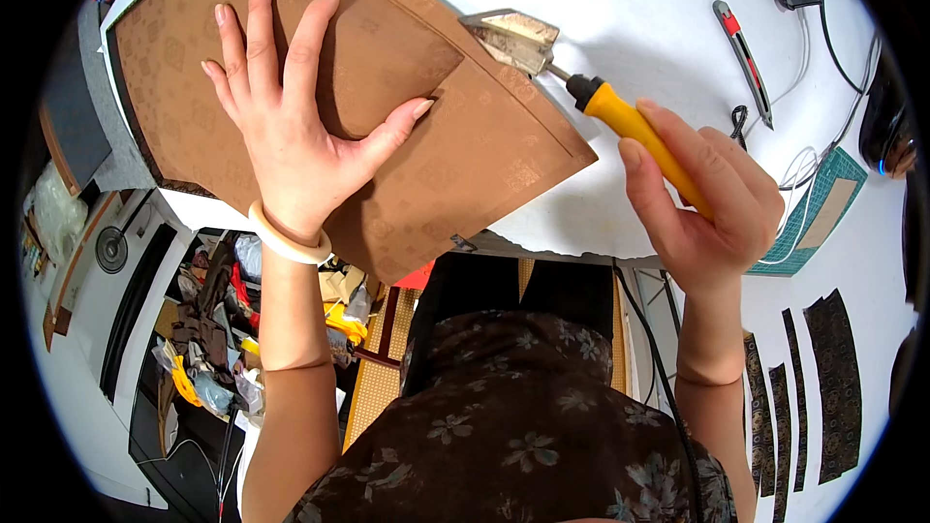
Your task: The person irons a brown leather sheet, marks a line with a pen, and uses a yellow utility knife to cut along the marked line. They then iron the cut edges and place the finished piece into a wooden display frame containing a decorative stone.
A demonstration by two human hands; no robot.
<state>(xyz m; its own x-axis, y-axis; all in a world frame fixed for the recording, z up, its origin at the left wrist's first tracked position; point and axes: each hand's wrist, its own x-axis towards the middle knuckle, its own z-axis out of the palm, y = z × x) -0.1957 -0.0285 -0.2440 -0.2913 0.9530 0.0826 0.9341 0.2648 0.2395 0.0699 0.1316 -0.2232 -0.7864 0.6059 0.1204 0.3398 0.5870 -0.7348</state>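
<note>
A large piece of brown patterned material (504, 155), fabric or leather, with a folded layer along its far right edge, lies on the white table. Spread flat on it, my left hand (291, 107) has its fingers apart and wears a pale bangle (288, 237) at the wrist. In my right hand (712, 189) is the yellow handle of a small electric iron (639, 126). Its pointed metal head rests at the brown piece's right edge; whether it presses down is hard to see. A small dark clip (463, 243) sits near the lower edge.
A red and grey utility knife (744, 63) lies at the right, with white cables and a green cutting mat (828, 213) nearby. Dark patterned strips (835, 383) lie at lower right. A black cord (659, 349) hangs by my right arm. Left below are heaped scraps (208, 315).
</note>
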